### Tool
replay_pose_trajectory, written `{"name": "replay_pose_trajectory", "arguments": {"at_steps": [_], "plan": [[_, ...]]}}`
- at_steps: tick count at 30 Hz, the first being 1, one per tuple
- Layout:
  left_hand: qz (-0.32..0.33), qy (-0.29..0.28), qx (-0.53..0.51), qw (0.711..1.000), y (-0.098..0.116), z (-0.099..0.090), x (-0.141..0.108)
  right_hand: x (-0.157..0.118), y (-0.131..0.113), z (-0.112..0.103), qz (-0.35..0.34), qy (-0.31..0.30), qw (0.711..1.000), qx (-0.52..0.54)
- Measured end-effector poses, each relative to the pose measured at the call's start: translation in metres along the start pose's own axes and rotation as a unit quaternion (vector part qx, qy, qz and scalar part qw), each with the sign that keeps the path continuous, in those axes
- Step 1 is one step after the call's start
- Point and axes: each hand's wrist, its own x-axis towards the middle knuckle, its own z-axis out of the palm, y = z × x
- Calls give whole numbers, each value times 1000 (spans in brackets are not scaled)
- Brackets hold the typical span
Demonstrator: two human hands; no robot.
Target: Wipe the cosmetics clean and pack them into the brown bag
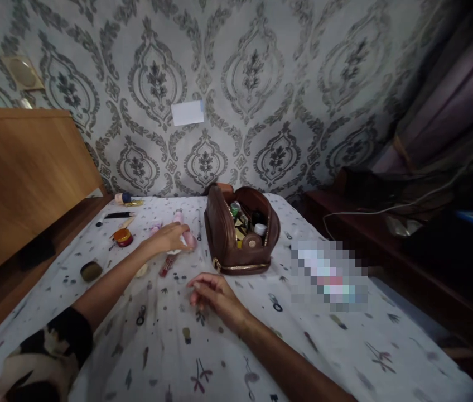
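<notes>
My left hand (168,239) reaches across the cloth with its fingers closed over a pink bottle (190,240), which they partly hide. Behind the knuckles is another pale pink item (178,215), and a small dark red tube (167,265) lies just below the hand. My right hand (215,300) hovers low over the cloth, palm turned inward, fingers loosely bent and apart with nothing in them. Beyond it a brown toiletry bag (242,265) stands unzipped, with several small containers inside, among them a white-capped one (260,229).
On the left of the patterned cloth (157,346) lie an amber jar (123,237), a dark oval item (91,271), a black pencil-like stick (119,215) and a navy-capped bottle (122,198). A blurred-out item (329,276) sits right. A wooden cabinet (27,184) borders the left.
</notes>
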Motion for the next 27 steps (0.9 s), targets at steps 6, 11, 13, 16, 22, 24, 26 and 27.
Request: {"name": "replay_pose_trajectory", "arguments": {"at_steps": [6,11,13,16,22,24,26,27], "plan": [[-18,20,7,1000,7,19,-1,-1,-3,0,9,3,1000,-5],[-36,98,4,994,-12,15,-28,-1,-1,-1,10,2,1000,-9],[-60,133,10,989,-28,7,-41,0,0,-2,8,4,1000,-13],[-121,185,37,974,-60,-10,-59,0,0,-1,6,5,1000,-14],[-233,217,92,943,-113,-23,-79,-1,-2,0,6,4,1000,-23],[-248,196,98,944,-120,-16,-80,-1,-2,0,4,5,1000,-24],[-264,183,101,942,-122,-8,-79,0,0,0,4,6,1000,-23],[-272,181,101,940,-122,-4,-78,0,1,0,3,6,1000,-23]]}}
